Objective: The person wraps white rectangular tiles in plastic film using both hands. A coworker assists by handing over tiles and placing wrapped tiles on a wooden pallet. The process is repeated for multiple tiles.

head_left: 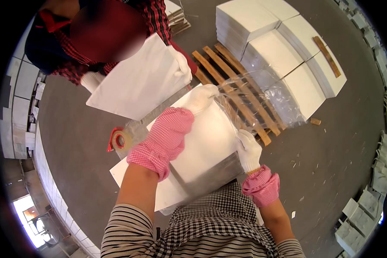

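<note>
A clear plastic film (266, 88) stretches between my hands and spreads out to the right. My left hand (201, 99), in a white glove and pink checked cuff, pinches its far end. Nearer to me, my right hand (248, 151), gloved the same way, closes on the film's edge beside a white panel (213, 135). This panel lies flat on the work surface, under my left forearm. Another white panel (163, 191) shows at the near left, partly hidden by that arm.
Across from me a co-worker's gloved hands (179, 64) hold a pale marbled slab (137, 79). A tape dispenser (120, 139) sits at the left. Beyond the film are a wooden pallet (232, 92) and stacked white panels (273, 51). Scraps dot the grey floor (318, 172).
</note>
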The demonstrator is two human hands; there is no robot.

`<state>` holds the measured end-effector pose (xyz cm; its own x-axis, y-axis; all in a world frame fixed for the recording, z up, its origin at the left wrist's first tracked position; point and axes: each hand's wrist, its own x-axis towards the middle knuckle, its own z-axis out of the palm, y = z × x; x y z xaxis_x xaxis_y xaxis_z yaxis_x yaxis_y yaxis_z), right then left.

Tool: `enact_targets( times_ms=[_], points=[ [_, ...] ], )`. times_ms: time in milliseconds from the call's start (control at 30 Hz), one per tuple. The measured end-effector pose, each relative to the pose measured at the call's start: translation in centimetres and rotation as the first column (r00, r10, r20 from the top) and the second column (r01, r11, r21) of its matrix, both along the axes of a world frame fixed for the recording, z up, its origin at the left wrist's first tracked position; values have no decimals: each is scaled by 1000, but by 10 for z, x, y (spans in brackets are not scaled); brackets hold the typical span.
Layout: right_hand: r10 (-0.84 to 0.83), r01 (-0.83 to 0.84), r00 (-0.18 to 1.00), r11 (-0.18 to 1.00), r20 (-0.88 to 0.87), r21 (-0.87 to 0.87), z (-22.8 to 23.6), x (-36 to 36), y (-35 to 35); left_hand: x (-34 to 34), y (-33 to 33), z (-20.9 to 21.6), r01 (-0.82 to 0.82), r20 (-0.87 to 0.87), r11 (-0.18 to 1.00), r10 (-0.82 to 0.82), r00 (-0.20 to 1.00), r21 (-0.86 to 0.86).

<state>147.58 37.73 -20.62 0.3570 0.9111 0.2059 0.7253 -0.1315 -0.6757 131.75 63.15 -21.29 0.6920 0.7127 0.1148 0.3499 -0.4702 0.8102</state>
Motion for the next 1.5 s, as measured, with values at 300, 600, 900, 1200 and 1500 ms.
enact_targets(
  times_ms=[300,600,900,1200,1500],
  points=[
    [167,-157,985,968,35,-194,-12,-62,16,-113,-1,-24,176,-366,930,-50,929,322],
    [370,-334,924,903,95,-271,-11,-104,13,-181,-32,-30,77,-362,869,122,924,489],
    [479,-415,868,846,135,-334,-25,-142,-5,-199,-55,-8,163,-587,896,125,800,413],
    [592,-496,794,762,138,-417,-47,-170,-26,-229,-61,-12,309,-646,857,37,762,413],
    [585,-511,808,753,68,-414,-42,-185,-30,-245,-64,-9,354,-646,849,-19,763,393]
  ],
)
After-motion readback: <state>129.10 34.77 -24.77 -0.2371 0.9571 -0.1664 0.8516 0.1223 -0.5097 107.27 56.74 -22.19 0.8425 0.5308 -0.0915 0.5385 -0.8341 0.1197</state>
